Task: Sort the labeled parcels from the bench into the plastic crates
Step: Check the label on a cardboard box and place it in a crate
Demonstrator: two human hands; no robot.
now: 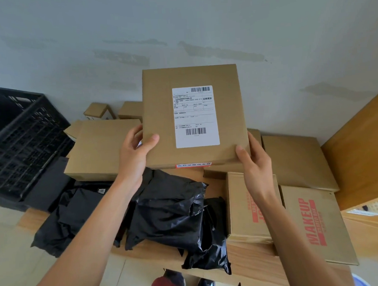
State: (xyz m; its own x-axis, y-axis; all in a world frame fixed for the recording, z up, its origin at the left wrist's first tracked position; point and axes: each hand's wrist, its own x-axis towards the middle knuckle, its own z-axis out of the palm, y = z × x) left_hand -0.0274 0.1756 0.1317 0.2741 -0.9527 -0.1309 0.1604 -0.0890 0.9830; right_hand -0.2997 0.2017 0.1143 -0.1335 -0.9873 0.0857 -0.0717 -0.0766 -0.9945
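On the counter (253, 262) lie many brown boxes (100, 148), with soft black bags (170, 212) piled near the front and a box with red MAKEUP letters (314, 221) on the right, while a black crate (22, 139) stands far to the left. Up above all of them, a flat brown parcel (159, 105) with a white label (195, 116) faces the camera. The left hand (134, 156) grips its left edge and the right hand (254, 161) grips its near right corner, each with the thumb on the front.
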